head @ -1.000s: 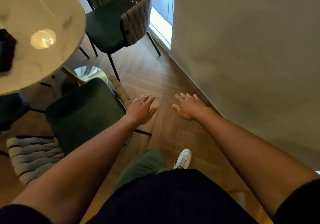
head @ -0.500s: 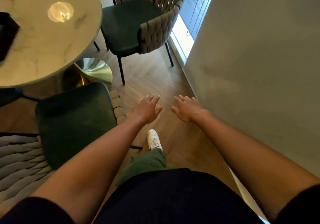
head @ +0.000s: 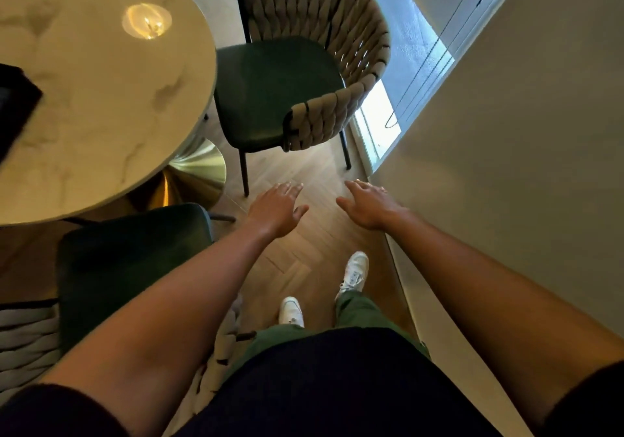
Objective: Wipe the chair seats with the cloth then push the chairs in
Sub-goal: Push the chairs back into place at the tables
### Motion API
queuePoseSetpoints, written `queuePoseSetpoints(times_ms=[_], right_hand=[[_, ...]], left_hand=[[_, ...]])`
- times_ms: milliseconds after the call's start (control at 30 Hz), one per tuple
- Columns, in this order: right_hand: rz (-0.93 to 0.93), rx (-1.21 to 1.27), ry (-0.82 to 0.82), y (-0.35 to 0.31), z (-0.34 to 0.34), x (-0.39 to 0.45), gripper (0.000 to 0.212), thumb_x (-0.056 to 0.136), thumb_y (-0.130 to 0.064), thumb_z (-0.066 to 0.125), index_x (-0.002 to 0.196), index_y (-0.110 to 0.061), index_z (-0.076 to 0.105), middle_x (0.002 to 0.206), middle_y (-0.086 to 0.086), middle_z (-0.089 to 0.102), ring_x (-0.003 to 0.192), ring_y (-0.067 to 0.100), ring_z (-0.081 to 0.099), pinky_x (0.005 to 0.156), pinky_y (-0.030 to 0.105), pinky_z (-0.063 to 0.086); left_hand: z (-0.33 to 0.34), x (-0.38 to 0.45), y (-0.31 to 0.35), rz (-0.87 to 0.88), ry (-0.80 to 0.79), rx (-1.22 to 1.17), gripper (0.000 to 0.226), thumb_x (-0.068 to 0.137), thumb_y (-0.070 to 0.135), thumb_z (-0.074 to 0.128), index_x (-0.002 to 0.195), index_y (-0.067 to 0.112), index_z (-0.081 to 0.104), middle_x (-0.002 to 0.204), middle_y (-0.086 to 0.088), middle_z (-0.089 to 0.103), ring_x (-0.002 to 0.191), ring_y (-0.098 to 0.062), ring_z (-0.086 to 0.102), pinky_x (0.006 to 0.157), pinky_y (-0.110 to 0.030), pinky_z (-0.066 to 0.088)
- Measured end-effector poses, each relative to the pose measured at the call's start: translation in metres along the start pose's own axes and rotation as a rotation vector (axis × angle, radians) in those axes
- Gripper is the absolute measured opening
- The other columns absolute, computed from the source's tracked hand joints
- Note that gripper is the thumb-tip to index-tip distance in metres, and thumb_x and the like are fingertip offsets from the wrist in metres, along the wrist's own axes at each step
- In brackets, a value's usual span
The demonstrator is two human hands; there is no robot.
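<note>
Ahead stands a chair [head: 280,89] with a dark green seat and a woven beige back, its front tucked slightly under the round marble table [head: 94,99]. A second green-seated chair [head: 131,257] sits at my lower left, its woven back near my left arm. My left hand [head: 277,208] and my right hand [head: 369,205] are stretched out over the wooden floor, palms down, fingers apart, both empty. They hover short of the far chair's front legs. No cloth is in view.
A grey wall [head: 506,166] runs close along my right, with a bright window [head: 388,112] and a hanging cord beyond it. The table's gold pedestal base [head: 199,170] stands between the chairs. A dark object [head: 13,99] lies on the table's left edge. My white shoes are on the herringbone floor.
I have stepped forward along the wall; the far chair has come closer and the near chair has slid back to my lower left. Both hands stay open and empty.
</note>
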State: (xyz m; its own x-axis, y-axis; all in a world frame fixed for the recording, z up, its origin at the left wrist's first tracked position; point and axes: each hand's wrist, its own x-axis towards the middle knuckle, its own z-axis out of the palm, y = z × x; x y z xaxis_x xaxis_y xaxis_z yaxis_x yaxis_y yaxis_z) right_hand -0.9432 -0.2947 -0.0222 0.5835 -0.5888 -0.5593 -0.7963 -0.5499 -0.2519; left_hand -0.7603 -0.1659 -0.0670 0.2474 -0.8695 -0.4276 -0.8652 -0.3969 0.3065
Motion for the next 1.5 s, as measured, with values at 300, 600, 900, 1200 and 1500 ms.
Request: queuePoseSetpoints(times_ms=[300, 600, 900, 1200, 1500], right_hand=[[-0.150, 0.008, -0.073, 0.029, -0.068, 0.150, 0.068, 0.105, -0.056, 0.036, 0.162, -0.021, 0.019, 0.168, 0.007, 0.019, 0.153, 0.031, 0.023, 0.122, 0.051, 0.025], [-0.425, -0.190, -0.031, 0.066, -0.124, 0.282, 0.067, 0.102, -0.054, 0.045, 0.157, -0.020, 0.028, 0.166, 0.009, 0.024, 0.154, 0.034, 0.017, 0.124, 0.056, 0.014], [-0.472, -0.287, -0.046, 0.072, -0.115, 0.343, 0.069, 0.102, -0.036, 0.056, 0.159, -0.018, 0.021, 0.168, 0.010, 0.018, 0.155, 0.036, 0.009, 0.124, 0.055, 0.005], [-0.514, -0.388, -0.007, 0.069, -0.116, 0.379, 0.046, 0.090, -0.013, 0.070, 0.132, -0.017, 0.053, 0.127, 0.012, 0.061, 0.113, 0.036, 0.058, 0.106, 0.050, 0.041], [-0.564, -0.412, 0.034, 0.072, -0.099, 0.342, 0.039, 0.093, -0.019, 0.069, 0.129, -0.020, 0.054, 0.123, 0.008, 0.066, 0.109, 0.032, 0.062, 0.098, 0.046, 0.046]], left_hand=[[-0.031, 0.121, -0.004, -0.187, 0.002, -0.051, 0.065, 0.104, 0.054, 0.041, 0.160, 0.026, 0.024, 0.167, -0.003, 0.026, 0.154, -0.026, 0.025, 0.122, -0.047, 0.026], [-0.057, 0.225, 0.011, -0.375, 0.027, -0.152, 0.065, 0.104, 0.048, 0.047, 0.160, 0.026, 0.022, 0.168, -0.004, 0.021, 0.155, -0.028, 0.018, 0.122, -0.049, 0.023], [-0.071, 0.313, 0.012, -0.311, -0.049, -0.079, 0.072, 0.104, 0.049, 0.050, 0.161, 0.019, 0.019, 0.167, -0.009, 0.023, 0.154, -0.031, 0.019, 0.124, -0.049, 0.020], [-0.052, 0.330, -0.001, -0.303, 0.065, -0.061, 0.045, 0.100, 0.039, 0.061, 0.137, 0.017, 0.047, 0.135, -0.010, 0.057, 0.121, -0.031, 0.055, 0.103, -0.044, 0.046], [-0.025, 0.293, 0.007, -0.298, 0.122, -0.017, 0.045, 0.100, 0.039, 0.061, 0.138, 0.019, 0.048, 0.133, -0.009, 0.060, 0.117, -0.029, 0.059, 0.101, -0.040, 0.048]])
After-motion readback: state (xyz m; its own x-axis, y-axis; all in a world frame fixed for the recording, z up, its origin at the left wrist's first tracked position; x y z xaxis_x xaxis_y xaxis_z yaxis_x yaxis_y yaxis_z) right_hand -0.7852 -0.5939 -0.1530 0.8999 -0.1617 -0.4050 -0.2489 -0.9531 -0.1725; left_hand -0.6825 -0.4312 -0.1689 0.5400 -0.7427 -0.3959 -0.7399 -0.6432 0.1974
